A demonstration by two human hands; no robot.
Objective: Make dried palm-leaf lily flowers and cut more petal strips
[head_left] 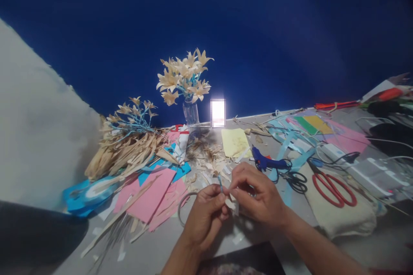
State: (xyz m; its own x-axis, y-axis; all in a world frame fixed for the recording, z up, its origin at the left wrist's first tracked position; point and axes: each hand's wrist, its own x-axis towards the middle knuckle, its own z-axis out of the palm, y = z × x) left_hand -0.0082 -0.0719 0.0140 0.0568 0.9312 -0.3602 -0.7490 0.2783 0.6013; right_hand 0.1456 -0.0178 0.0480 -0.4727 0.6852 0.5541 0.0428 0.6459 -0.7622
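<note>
My left hand point(204, 212) is closed in a pinch on a thin blue-wrapped stem point(220, 182) that sticks up between the fingers. My right hand point(254, 193) is closed too, its fingertips meeting the left hand's at a small pale piece point(231, 204) by the stem's base. Both hands hover over the grey table point(155, 249), just in front of a scatter of dried-leaf scraps point(206, 154).
A vase of straw flowers point(184, 78) stands at the back, with more flowers and husks point(129, 137) to the left. Pink paper point(151, 197), a blue glue gun point(267, 162), black scissors point(297, 180), red scissors point(334, 189) and coloured sheets point(322, 131) lie around.
</note>
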